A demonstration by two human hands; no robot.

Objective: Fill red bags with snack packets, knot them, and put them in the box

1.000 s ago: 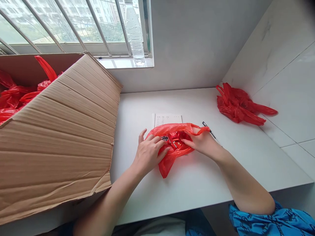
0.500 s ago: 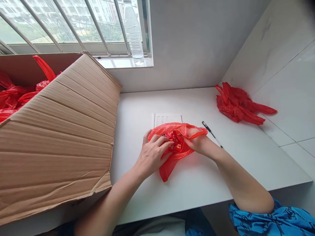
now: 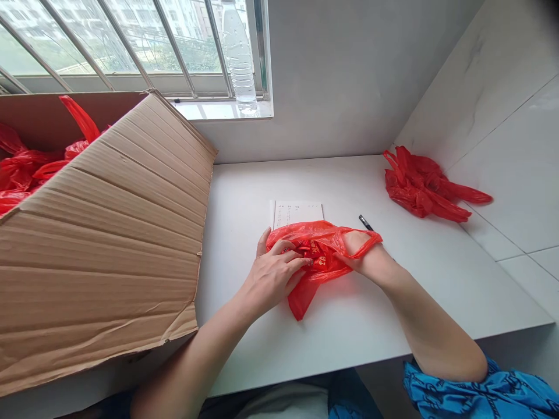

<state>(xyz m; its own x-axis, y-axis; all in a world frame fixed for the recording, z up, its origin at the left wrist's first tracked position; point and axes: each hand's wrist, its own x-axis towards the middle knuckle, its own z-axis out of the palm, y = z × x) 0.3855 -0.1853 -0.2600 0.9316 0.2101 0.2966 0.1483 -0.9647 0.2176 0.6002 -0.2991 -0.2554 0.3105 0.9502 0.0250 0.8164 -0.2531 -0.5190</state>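
A red plastic bag lies on the white table with its mouth spread toward me. Inside it show shiny red packets with gold print. My left hand grips the bag's left rim, one finger outside and the other bent fingers over the opening by the packets. My right hand reaches into the bag from the right. A handle loop lies around its wrist side, and most of its fingers are hidden by red film and packets.
A big cardboard box holding red bags stands left. Behind the bag lie a paper with writing and a black pen. Crumpled red bags lie at the back right. A water bottle stands on the windowsill.
The bag has shifted slightly right, and my right hand with it, now covering more of the pen. My left hand stays at the rim. More gold print shows on the packets.
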